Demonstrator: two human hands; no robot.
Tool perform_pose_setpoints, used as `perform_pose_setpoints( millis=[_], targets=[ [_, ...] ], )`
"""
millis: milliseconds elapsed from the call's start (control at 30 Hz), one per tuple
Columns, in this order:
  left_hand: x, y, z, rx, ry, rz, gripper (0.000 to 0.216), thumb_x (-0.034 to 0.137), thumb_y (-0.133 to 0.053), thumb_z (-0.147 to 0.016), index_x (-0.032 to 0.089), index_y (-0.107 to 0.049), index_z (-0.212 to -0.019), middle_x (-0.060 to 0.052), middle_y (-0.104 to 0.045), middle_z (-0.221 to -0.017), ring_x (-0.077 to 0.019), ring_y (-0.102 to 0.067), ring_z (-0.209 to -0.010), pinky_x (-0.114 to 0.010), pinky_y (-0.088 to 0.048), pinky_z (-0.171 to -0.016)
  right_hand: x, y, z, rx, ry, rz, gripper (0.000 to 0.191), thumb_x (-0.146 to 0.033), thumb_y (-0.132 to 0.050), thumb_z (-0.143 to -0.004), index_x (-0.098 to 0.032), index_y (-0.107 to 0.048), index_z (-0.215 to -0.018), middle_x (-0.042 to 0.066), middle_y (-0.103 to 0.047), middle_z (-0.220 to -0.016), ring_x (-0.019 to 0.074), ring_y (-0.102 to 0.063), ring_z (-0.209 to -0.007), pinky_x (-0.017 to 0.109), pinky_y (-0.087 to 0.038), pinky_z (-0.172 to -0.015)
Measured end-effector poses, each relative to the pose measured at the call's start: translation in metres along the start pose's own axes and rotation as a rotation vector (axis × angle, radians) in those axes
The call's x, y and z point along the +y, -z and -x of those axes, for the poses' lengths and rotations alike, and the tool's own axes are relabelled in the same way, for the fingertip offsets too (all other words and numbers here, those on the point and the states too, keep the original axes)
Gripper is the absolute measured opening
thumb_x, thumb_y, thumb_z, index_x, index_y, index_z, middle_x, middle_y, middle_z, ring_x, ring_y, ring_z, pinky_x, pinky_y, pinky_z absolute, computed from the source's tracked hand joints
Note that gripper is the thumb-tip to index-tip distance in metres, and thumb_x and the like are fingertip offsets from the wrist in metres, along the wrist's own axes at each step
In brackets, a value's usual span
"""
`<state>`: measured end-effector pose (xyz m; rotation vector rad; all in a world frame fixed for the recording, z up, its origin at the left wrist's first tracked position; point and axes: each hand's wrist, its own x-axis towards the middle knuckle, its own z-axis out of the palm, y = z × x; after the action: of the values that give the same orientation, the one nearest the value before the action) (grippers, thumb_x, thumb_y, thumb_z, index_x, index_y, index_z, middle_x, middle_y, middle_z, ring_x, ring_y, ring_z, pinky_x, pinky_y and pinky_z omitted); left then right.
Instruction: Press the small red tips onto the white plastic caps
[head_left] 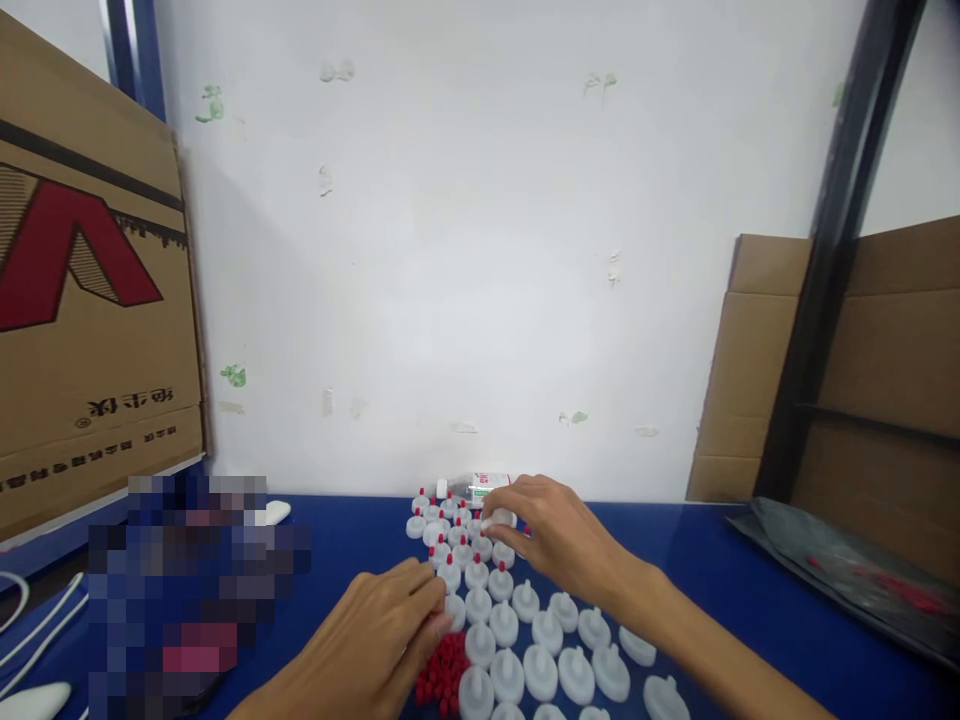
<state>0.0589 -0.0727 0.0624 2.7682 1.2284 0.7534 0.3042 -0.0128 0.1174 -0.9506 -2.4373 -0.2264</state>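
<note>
Rows of small round white plastic pieces with pointed nozzles [540, 670] stand on the blue table. Those farther back wear red tips [477, 560]; the nearer ones have bare nozzles. A pile of loose red tips [444, 672] lies in front of my left hand [382, 630]. Its thumb and fingertips are pinched together beside a bare nozzle piece; whatever they hold is hidden. Toward the back, my right hand [544, 530] grips a white nozzle piece [498, 519] between thumb and fingers, over the red-tipped rows.
A clear bottle with a white cap [442, 488] lies against the white wall. At left stands a large cardboard box [97, 300], with white cables [45, 625] below it. Grey plastic bags [847, 560] rest at right beside cardboard sheets [750, 370].
</note>
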Motion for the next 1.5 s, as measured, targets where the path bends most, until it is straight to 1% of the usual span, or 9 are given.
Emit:
perform_pose_setpoints(
  millis=[133, 333, 500, 667, 800, 967, 1100, 1267, 1500],
  targets=[
    [-0.008, -0.01, 0.002, -0.021, 0.038, -0.011, 0.016, 0.034, -0.045, -0.105, 0.026, -0.059, -0.105, -0.002, -0.066, -0.105, -0.0224, -0.059, -0.099, -0.033, -0.044, -0.084, -0.013, -0.001, 0.004, 0.052, 0.023, -0.129, 0.011, -0.025, -0.068, -0.097, -0.023, -0.065, -0.107, 0.003, -0.071, -0.101, 0.0213, -0.065, -0.097, 0.038, -0.047, -0.092],
    [-0.028, -0.001, -0.004, 0.127, 0.156, -0.055, 0.039, 0.032, -0.023, -0.109, 0.024, -0.061, -0.103, -0.004, -0.068, -0.093, -0.0225, -0.064, -0.089, -0.035, -0.047, -0.08, -0.051, -0.004, 0.011, 0.024, 0.032, -0.405, 0.008, -0.029, -0.074, -0.093, -0.025, -0.07, -0.098, 0.001, -0.07, -0.104, 0.0179, -0.064, -0.101, 0.032, -0.046, -0.093],
    [-0.033, 0.013, -0.007, 0.301, 0.185, -0.078, 0.036, 0.034, -0.024, -0.109, 0.024, -0.059, -0.11, -0.005, -0.07, -0.091, -0.0209, -0.067, -0.079, -0.032, -0.048, -0.074, -0.071, -0.041, 0.013, -0.088, 0.122, -0.458, 0.01, -0.035, -0.076, -0.092, -0.026, -0.077, -0.095, -0.002, -0.078, -0.094, 0.0173, -0.067, -0.091, 0.033, -0.04, -0.096],
    [-0.029, 0.011, -0.006, 0.289, 0.183, -0.082, 0.035, 0.033, -0.024, -0.109, 0.024, -0.058, -0.108, -0.004, -0.068, -0.087, -0.021, -0.066, -0.075, -0.033, -0.047, -0.071, -0.078, -0.091, 0.013, -0.223, 0.175, -0.447, 0.013, -0.038, -0.077, -0.091, -0.027, -0.079, -0.095, -0.004, -0.081, -0.088, 0.0159, -0.07, -0.085, 0.032, -0.039, -0.095],
    [-0.031, 0.008, -0.005, 0.256, 0.195, -0.077, 0.034, 0.032, -0.024, -0.108, 0.024, -0.057, -0.107, -0.003, -0.067, -0.086, -0.0216, -0.065, -0.075, -0.034, -0.045, -0.071, -0.079, -0.092, 0.013, -0.204, 0.14, -0.399, 0.019, -0.032, -0.086, -0.081, -0.027, -0.079, -0.098, -0.004, -0.081, -0.091, 0.0181, -0.071, -0.089, 0.032, -0.039, -0.095],
    [-0.031, 0.005, -0.005, 0.235, 0.193, -0.089, 0.032, 0.031, -0.025, -0.108, 0.024, -0.056, -0.108, -0.004, -0.066, -0.088, -0.0233, -0.065, -0.079, -0.035, -0.043, -0.071, -0.056, -0.036, 0.001, 0.032, -0.082, -0.308, 0.02, -0.039, -0.063, -0.1, -0.026, -0.077, -0.094, 0.0, -0.079, -0.094, 0.0202, -0.069, -0.091, 0.034, -0.043, -0.091],
    [-0.029, 0.003, -0.006, 0.218, 0.193, -0.098, 0.033, 0.031, -0.024, -0.108, 0.024, -0.055, -0.104, -0.002, -0.063, -0.08, -0.023, -0.062, -0.072, -0.034, -0.039, -0.066, -0.017, -0.003, -0.006, -0.154, -0.279, 0.076, 0.031, -0.032, -0.046, -0.106, -0.025, -0.076, -0.099, 0.005, -0.078, -0.096, 0.024, -0.071, -0.094, 0.037, -0.047, -0.089],
    [-0.03, 0.0, -0.005, 0.19, 0.201, -0.086, 0.032, 0.031, -0.024, -0.108, 0.024, -0.056, -0.105, -0.001, -0.062, -0.079, -0.0221, -0.061, -0.07, -0.034, -0.039, -0.066, 0.02, -0.015, 0.001, -0.359, -0.465, 0.236, 0.015, -0.026, -0.066, -0.095, -0.015, -0.076, -0.094, 0.016, -0.076, -0.09, 0.0341, -0.073, -0.093, 0.049, -0.051, -0.087],
    [-0.034, -0.004, -0.005, 0.208, 0.189, -0.079, 0.03, 0.032, -0.026, -0.108, 0.025, -0.055, -0.105, 0.0, -0.061, -0.078, -0.0217, -0.061, -0.069, -0.034, -0.038, -0.067, 0.05, -0.041, 0.003, -0.456, -0.528, 0.176, 0.032, -0.037, -0.064, -0.1, -0.018, -0.061, -0.126, 0.008, -0.064, -0.125, 0.022, -0.067, -0.103, 0.043, -0.059, -0.087]
  ],
)
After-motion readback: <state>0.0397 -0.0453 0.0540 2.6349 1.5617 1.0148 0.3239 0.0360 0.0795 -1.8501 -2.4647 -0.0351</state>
